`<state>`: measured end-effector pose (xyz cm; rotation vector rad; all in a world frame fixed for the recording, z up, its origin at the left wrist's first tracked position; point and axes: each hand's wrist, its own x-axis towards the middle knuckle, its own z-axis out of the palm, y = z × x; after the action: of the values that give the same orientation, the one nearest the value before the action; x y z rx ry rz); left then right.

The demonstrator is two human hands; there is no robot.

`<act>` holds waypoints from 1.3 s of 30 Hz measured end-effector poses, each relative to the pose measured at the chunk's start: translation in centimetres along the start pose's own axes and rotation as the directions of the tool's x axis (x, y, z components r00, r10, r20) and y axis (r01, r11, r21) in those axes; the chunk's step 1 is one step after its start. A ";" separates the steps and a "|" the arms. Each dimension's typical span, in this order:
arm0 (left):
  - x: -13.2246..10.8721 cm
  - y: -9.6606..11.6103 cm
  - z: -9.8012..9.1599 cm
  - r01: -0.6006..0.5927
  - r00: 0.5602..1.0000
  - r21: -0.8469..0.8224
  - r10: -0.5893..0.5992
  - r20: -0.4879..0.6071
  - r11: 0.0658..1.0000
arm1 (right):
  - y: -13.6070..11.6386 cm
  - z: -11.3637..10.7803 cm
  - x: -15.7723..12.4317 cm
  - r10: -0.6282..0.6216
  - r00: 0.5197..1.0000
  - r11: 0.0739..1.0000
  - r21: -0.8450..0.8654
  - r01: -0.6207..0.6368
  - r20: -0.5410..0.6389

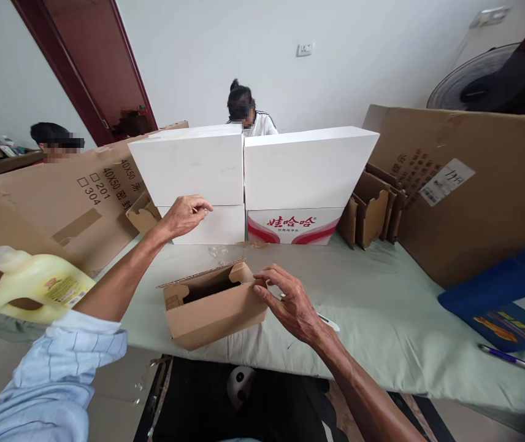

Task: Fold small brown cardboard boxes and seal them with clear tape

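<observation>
A small open brown cardboard box (214,307) lies on its side at the near edge of the pale green table (382,307). My right hand (290,301) rests against the box's right end, fingertips curled on its upper flap. My left hand (184,215) reaches forward to the stacked white boxes (193,162), fingers pinched together near the gap between the upper and lower left boxes; I cannot make out anything in them. A second white box (306,166) sits to the right on a box with red print (292,226).
Folded brown cartons (373,212) stand right of the white boxes. Large cardboard sheets (469,184) wall both sides. A yellow jug (37,282) sits at left, a blue box (506,294) and a pen (515,362) at right. Two people sit beyond the boxes.
</observation>
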<state>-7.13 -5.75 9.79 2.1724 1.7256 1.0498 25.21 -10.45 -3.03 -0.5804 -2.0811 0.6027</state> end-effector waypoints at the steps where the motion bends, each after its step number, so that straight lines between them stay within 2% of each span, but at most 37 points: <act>1: -1.5 0.8 -0.6 -0.029 1.000 0.011 0.029 0.010 1.000 | 0.0 -0.1 0.0 -0.010 1.000 1.000 0.004 0.010 0.000; 3: -5.4 2.4 -1.9 -0.114 0.990 0.050 0.109 0.092 0.992 | -0.1 -0.2 -0.1 -0.024 1.000 1.000 0.012 0.024 -0.003; 6: -12.4 3.4 -2.8 -0.080 0.985 0.100 0.064 0.160 0.992 | 0.1 -0.2 -0.1 -0.051 0.999 0.998 0.023 0.051 -0.002; 9: -17.8 2.4 -2.0 0.006 0.987 0.138 -0.027 0.157 0.990 | 0.3 -0.3 0.0 -0.089 0.996 0.996 0.026 0.089 0.007; 11: -19.6 1.4 -0.9 0.057 0.984 0.130 -0.077 0.159 0.990 | 0.3 -0.6 0.0 -0.132 0.991 0.991 0.005 0.132 0.017; 14: -20.1 0.7 0.6 0.161 0.976 0.071 -0.170 0.139 0.984 | -0.4 -1.6 -0.5 -0.236 0.970 0.967 -0.085 0.241 0.063; 18: -19.6 1.5 1.8 0.308 0.946 0.025 -0.309 0.095 0.951 | -2.1 -3.0 -1.9 -0.302 0.937 0.904 -0.260 0.339 0.173; 21: -19.8 2.4 2.6 0.285 0.950 0.110 -0.296 0.101 0.952 | -3.1 -3.9 -2.2 -0.291 0.929 0.902 -0.257 0.346 0.228; 24: -20.2 3.1 3.2 0.243 0.960 0.273 -0.271 0.070 0.931 | -3.5 -4.3 -0.9 -0.275 0.916 0.927 -0.172 0.334 0.293; 26: -20.4 3.4 3.3 0.236 0.960 0.339 -0.272 0.062 0.911 | -3.5 -4.0 0.5 -0.278 0.881 0.933 -0.111 0.342 0.383; 28: -20.3 3.7 3.2 0.235 0.960 0.345 -0.273 0.067 0.909 | -3.3 -3.2 1.9 -0.306 0.820 0.924 -0.057 0.378 0.484; 31: -20.2 3.7 2.7 0.242 0.959 0.294 -0.274 0.075 0.925 | -3.1 -1.8 3.6 -0.352 0.716 0.887 -0.030 0.461 0.603; 33: -20.3 3.3 2.3 0.249 0.956 0.211 -0.274 0.101 0.945 | -2.9 -1.3 4.2 -0.369 0.686 0.858 -0.052 0.510 0.627; 35: -20.6 2.6 2.0 0.262 0.951 0.105 -0.276 0.138 0.959 | -2.7 -1.3 4.2 -0.379 0.712 0.838 -0.106 0.535 0.591; 39: -21.8 0.1 1.9 0.287 0.950 -0.109 -0.267 0.164 0.952 | -1.8 -2.4 3.3 -0.347 0.839 0.880 -0.164 0.446 0.419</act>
<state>-7.62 -25.01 -0.49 1.8121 1.7735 0.8799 25.23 -9.34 1.28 -0.1524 -2.5763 0.2068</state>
